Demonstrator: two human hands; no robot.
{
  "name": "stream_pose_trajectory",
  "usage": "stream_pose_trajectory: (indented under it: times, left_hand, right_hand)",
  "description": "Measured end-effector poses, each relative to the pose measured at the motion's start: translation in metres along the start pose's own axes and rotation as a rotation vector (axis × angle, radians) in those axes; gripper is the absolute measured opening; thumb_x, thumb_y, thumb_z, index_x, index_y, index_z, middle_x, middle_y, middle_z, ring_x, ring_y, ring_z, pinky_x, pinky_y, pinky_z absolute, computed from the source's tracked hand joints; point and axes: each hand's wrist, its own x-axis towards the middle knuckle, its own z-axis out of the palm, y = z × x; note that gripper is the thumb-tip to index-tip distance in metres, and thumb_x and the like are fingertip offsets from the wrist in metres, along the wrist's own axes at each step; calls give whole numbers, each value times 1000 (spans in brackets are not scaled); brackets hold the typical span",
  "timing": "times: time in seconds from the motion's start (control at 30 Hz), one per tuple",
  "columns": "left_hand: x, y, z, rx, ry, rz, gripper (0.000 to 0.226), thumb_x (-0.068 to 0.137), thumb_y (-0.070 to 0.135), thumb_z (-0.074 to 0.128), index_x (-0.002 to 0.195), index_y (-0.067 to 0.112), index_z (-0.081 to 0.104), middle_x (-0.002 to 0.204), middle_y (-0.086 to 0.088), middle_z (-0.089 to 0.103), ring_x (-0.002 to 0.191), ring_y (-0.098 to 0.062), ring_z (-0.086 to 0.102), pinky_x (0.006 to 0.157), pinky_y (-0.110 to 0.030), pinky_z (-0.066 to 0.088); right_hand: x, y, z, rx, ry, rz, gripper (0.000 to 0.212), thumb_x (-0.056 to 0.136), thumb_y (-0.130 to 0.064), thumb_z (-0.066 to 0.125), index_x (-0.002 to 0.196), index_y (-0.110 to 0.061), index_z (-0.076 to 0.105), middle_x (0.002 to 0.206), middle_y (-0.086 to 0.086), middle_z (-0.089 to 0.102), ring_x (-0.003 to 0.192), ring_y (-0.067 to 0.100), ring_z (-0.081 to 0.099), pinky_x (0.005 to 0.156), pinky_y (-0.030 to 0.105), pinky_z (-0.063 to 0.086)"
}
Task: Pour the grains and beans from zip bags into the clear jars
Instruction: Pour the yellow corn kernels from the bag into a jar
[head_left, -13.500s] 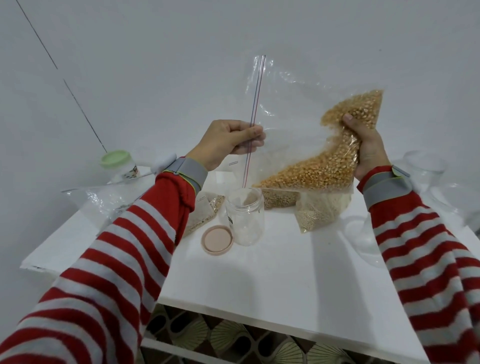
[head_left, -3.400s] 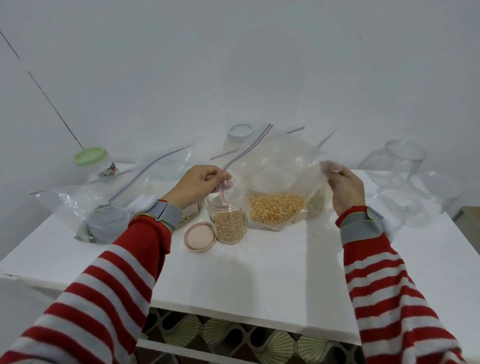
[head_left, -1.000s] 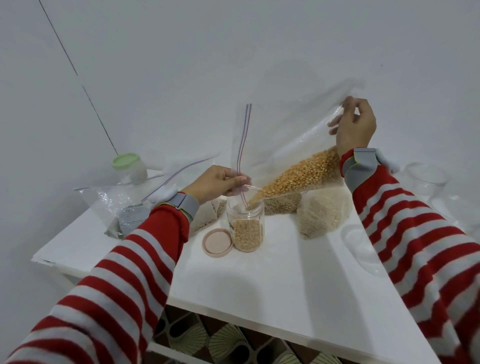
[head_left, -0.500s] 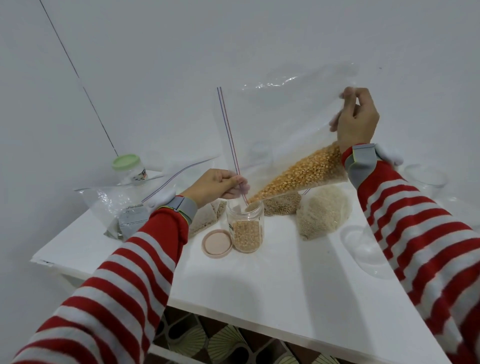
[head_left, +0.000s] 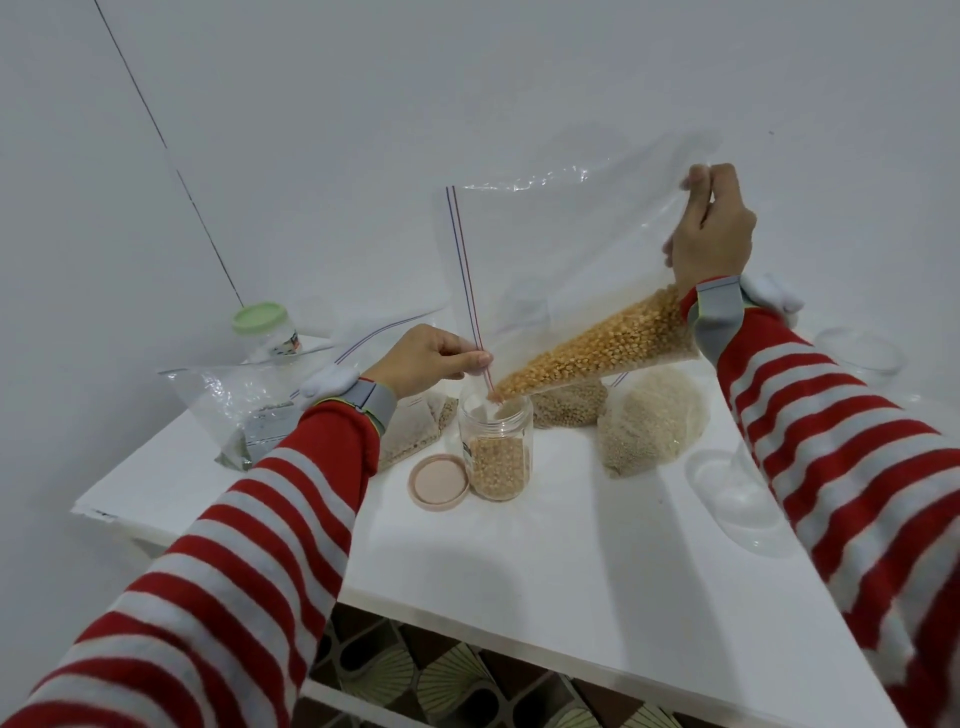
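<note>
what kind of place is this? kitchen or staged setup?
Probably a staged tabletop setup in a plain room, not a working kitchen: white table against a bare white wall, patterned floor tiles below, zip bag of corn kernels tipped over a clear jar.

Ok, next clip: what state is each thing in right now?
Clear jar: upright, uncapped, about half full.
Corn bag: open, tilted, mouth at the jar.
Pink lid: off, lying beside the jar.
Green-lidded jar: capped.
Left hand: pinches the bag's zip edge.
Right hand: holds the bag's far end raised.
</note>
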Motion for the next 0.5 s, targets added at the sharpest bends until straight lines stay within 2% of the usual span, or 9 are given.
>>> stream_pose_trajectory:
  times: [0.07, 0.17, 0.3, 0.4, 0.5]
  left_hand:
    - [0, 0, -3, 84, 7, 13, 24, 85, 36, 72, 99, 18, 78, 88, 1, 76, 84, -1, 69, 80, -17, 54]
    - [0, 2, -6, 144, 14, 6, 24, 85, 41, 72, 98, 22, 79, 89, 11, 75, 79, 11, 62, 70, -4, 41]
    - [1, 0, -8, 171, -10, 16, 24, 85, 42, 71, 97, 24, 79, 89, 12, 75, 87, 8, 64, 76, -9, 42]
    - [3, -2, -9, 191, -19, 27, 24, 84, 43, 71, 97, 24, 79, 90, 11, 76, 95, 1, 66, 88, -19, 48]
    - [4, -3, -11, 194, -27, 32, 25, 84, 43, 71, 97, 24, 79, 92, 10, 76, 97, -1, 66, 92, -23, 49]
  right_hand:
    - [1, 0, 2, -72, 28, -14, 39, 106, -41, 26, 105, -18, 58, 46, -4, 50, 47, 24, 60, 51, 39, 50]
    - [5, 3, 3, -253, 54, -70, 49, 103, -44, 18, 110, -19, 59, 53, 3, 58, 55, 30, 59, 55, 37, 45]
    - [11, 7, 3, -485, 52, -150, 62, 98, -50, 5, 116, -22, 57, 64, 11, 65, 58, 33, 57, 57, 38, 43]
    - [12, 7, 3, -548, 52, -222, 55, 102, -45, 11, 115, -20, 58, 63, 9, 62, 56, 31, 52, 54, 37, 34]
    - [12, 6, 7, -572, 157, -287, 46, 105, -37, 23, 104, -17, 64, 52, 4, 45, 47, 29, 43, 51, 32, 25]
